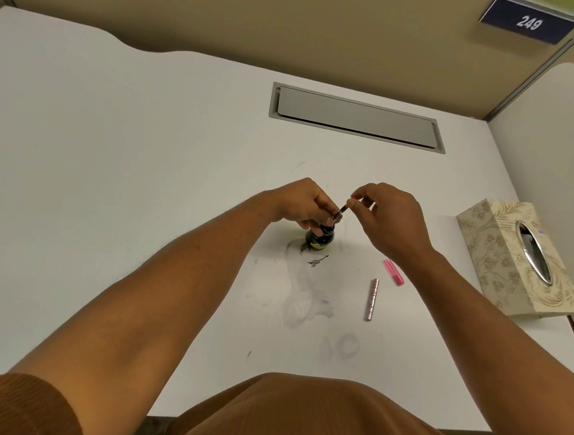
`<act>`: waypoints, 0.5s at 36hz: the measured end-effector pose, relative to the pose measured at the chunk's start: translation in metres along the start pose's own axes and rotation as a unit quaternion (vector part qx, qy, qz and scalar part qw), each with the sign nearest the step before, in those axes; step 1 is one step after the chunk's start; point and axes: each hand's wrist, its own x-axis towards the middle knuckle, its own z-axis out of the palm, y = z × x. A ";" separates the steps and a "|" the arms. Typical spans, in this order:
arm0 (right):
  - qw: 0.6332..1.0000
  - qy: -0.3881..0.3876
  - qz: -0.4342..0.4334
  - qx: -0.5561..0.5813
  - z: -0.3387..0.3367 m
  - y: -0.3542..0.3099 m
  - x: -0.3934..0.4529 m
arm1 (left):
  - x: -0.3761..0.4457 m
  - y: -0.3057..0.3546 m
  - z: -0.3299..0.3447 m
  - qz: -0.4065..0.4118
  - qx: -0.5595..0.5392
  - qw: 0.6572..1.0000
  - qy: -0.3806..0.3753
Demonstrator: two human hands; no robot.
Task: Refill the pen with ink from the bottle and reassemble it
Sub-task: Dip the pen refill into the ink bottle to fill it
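A small dark ink bottle (320, 239) stands on the white desk (145, 172) in the middle. My left hand (302, 203) grips its neck from above. My right hand (387, 218) pinches the upper end of a thin dark pen part (344, 208), which slants down toward the bottle's mouth. A silver patterned pen barrel (371, 300) lies on the desk to the right of the bottle. A pink pen piece (394, 272) lies just beyond it. The bottle's mouth is hidden by my left fingers.
Grey ink smears and a small dark spill (317, 261) mark the desk in front of the bottle. A patterned tissue box (502, 261) sits at the right edge. A grey cable hatch (355, 117) lies flush at the back. Partition walls close in the desk.
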 end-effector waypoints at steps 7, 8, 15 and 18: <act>1.000 -0.001 0.002 0.002 0.000 0.000 0.001 | -0.002 0.001 0.000 0.002 0.008 1.000 0.001; 1.000 0.002 0.002 0.004 0.000 0.000 0.000 | -0.002 0.001 0.000 0.003 0.007 1.000 0.002; 1.000 0.011 0.001 0.008 -0.003 -0.001 -0.001 | -0.003 0.004 0.000 0.012 0.005 1.000 0.009; 1.000 0.013 0.002 0.015 -0.005 -0.002 -0.003 | -0.004 0.004 0.000 0.012 0.001 1.000 0.011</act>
